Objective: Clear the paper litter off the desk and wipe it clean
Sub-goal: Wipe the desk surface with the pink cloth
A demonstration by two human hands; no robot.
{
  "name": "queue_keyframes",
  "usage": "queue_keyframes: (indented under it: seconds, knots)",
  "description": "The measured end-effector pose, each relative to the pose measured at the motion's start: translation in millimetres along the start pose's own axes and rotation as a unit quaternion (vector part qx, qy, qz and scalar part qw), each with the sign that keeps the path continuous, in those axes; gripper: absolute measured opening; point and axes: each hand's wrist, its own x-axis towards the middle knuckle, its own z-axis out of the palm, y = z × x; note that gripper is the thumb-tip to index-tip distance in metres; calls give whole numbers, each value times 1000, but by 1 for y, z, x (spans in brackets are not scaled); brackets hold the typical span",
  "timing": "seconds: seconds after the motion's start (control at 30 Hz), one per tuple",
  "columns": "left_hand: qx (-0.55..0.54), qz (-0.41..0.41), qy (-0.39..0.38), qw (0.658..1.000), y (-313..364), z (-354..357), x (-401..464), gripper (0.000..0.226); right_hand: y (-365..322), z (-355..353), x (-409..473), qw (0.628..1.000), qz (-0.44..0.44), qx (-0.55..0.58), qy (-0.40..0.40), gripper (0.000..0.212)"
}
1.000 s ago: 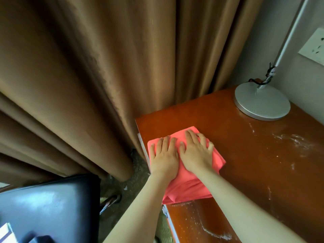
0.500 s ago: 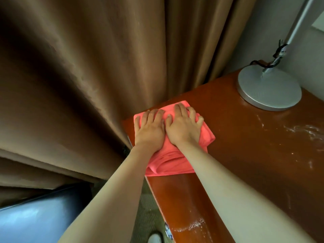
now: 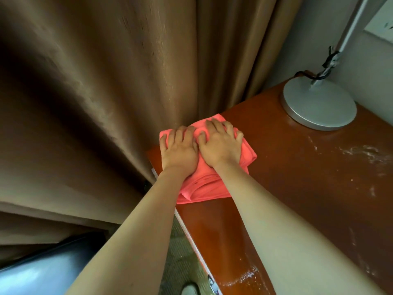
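- Both hands lie flat and side by side on a folded pink microfibre cloth: the left hand and the right hand press down with fingers spread and only slightly bent, bearing on the cloth, not gripping it.
- The cloth sits at the far left corner of the desk, its far edge touching the brown curtain and its left edge level with, or just past, the desk's left edge.
- No paper litter shows on the visible part of the desk; my judgement is that the wiping stage is under way, with much left to do.
- Risk: a further push toward the corner could carry the cloth, and any grit under it, over the left edge onto the carpet. The left hand is already at that edge.
- Risk: the cloth could catch the curtain folds and smear residue on the fabric, or bunch up and skip the corner.
- Risk: white smears remain toward the right, and a powdery patch lies at the near left edge; a dirty cloth may just spread them about.
- Risk: a sweep to the right meets the lamp base near the back edge, with its black cord trailing behind. A careless pass could shove the lamp or snag the cord.
- Flat palms give little hold, so the folded layers may slide apart under pressure.
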Motion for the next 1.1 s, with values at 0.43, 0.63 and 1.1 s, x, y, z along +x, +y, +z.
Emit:
queue_keyframes:
  seconds: [0.43,0.63,1.1]
  knots:
    - [10,-84,36,996,18,11,-84,47,21,-17,-64,993,-95,-9,-64,50]
    - [17,-86,63,994,51,25,-154,45,57,-31,-127,992,-109,-2,-66,50]
    - [13,-109,37,993,139,56,-294,47,151,-64,-256,991,-111,3,-74,49]
